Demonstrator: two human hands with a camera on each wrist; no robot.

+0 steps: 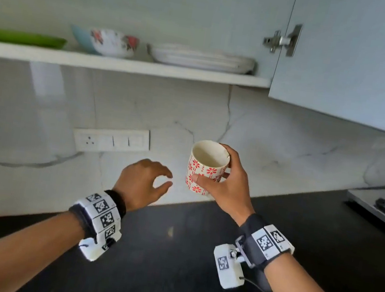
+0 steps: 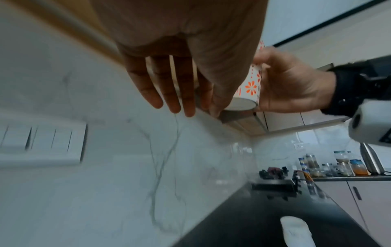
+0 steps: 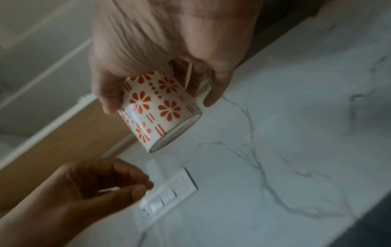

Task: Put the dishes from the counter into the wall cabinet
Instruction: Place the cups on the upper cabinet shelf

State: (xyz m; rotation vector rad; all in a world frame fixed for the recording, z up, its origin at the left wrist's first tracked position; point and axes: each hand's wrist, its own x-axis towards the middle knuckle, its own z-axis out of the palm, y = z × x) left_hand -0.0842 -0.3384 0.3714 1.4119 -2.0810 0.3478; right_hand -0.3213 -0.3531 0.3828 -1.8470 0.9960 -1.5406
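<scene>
- Right hand (image 1: pixel 227 188) grip wraps flower-print mug (image 1: pixel 205 170) above black desk (image 1: pixel 195 257); handle hidden, mug looks empty.
- Left hand (image 1: pixel 143 183) grip loosely curled, holding nothing.
- Cabinet shelf (image 1: pixel 123 65) holds plate stack (image 1: pixel 201 59), floral bowl (image 1: pixel 113 43), green plate (image 1: pixel 21 37) cut off.

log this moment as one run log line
right hand: grips mug | left hand: free | mug: midair, below shelf

right hand (image 1: pixel 226 187) gripping mug (image 1: pixel 205 168), left hand (image 1: pixel 143 183) empty
</scene>
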